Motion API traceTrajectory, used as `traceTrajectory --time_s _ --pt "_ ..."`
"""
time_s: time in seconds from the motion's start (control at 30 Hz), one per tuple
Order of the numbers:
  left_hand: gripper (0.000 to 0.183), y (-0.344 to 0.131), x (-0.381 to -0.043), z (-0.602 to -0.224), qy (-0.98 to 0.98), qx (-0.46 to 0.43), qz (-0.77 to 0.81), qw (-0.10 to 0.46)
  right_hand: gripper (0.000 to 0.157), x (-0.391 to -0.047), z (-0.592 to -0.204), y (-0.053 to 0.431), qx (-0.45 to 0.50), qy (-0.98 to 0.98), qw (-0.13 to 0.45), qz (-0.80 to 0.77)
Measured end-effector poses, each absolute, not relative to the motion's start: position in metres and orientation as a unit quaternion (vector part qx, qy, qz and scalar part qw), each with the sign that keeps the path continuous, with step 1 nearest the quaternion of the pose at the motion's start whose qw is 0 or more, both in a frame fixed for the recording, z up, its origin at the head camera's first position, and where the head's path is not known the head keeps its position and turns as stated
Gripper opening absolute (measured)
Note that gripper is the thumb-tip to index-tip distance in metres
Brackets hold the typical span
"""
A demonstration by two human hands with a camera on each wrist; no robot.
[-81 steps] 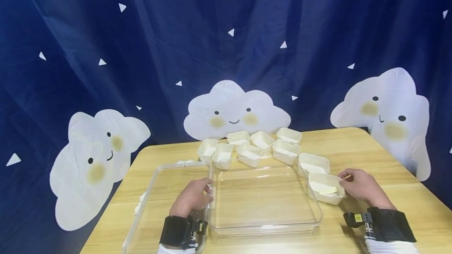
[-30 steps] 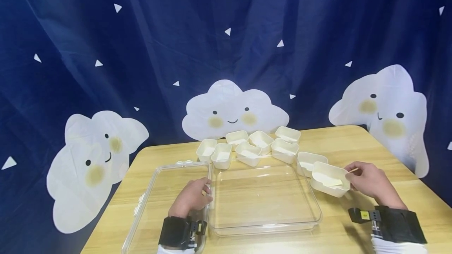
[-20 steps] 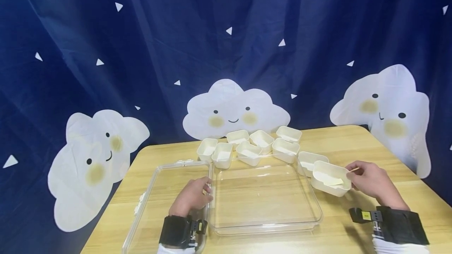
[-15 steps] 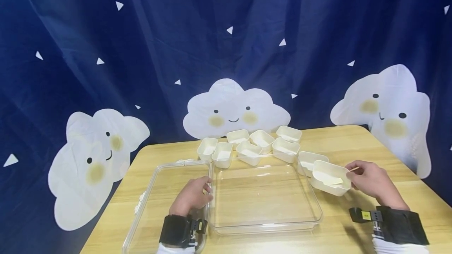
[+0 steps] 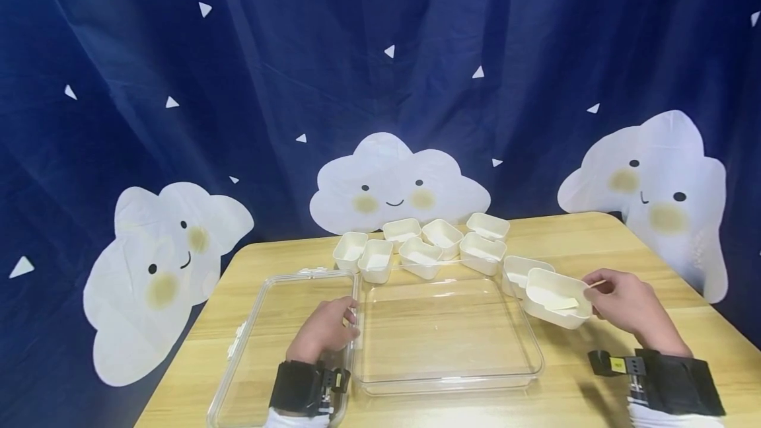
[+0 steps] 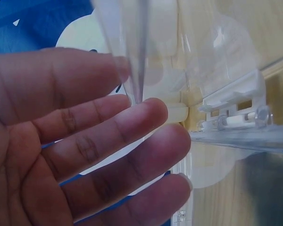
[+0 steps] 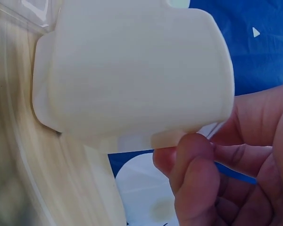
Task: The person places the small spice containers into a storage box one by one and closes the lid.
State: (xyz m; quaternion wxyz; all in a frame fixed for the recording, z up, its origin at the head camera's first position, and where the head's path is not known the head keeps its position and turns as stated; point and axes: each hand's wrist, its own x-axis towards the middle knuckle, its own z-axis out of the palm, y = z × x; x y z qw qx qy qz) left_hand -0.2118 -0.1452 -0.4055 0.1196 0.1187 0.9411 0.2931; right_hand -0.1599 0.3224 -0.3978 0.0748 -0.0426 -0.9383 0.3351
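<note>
My right hand [image 5: 621, 302] pinches the right end of a small cream plastic bin [image 5: 547, 309], thumb and fingertips at its rim. The bin is tilted, and a pale yellow piece [image 5: 561, 304] lies inside it. In the right wrist view the bin's smooth outer side [image 7: 141, 70] faces the camera. My left hand [image 5: 324, 329] is at the hinged side of a clear plastic box [image 5: 446, 385], between box and lid [image 5: 261, 296]. The left wrist view shows its fingers [image 6: 146, 117] loosely extended beside the clear wall, near a white hinge [image 6: 236, 106].
Several more cream bins stand behind the clear box, among them a bin [image 5: 374, 273] at the left and a bin [image 5: 517, 269] right beside the held one. The wooden table [image 5: 642, 249] ends at a blue curtain [image 5: 380, 51] printed with clouds.
Since the earliest frame, my right hand has shifted the cream bin slightly up and to the right and tilted it. Over the last second it stays nearly still. My left hand has hardly moved.
</note>
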Motion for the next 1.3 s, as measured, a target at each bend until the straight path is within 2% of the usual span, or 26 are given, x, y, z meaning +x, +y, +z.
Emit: traceTrajectory --time_s 0.83,1.3 --pt "0.046 -0.146 -0.213 -0.406 0.939 0.116 0.299 0.123 0.025 -0.167 -0.387 0.303 -0.017 -0.935 0.108 0.337" --pt "0.045 -0.146 -0.213 -0.408 0.939 0.124 0.302 0.110 0.024 -0.179 -0.388 0.292 -0.010 -0.931 0.102 0.349"
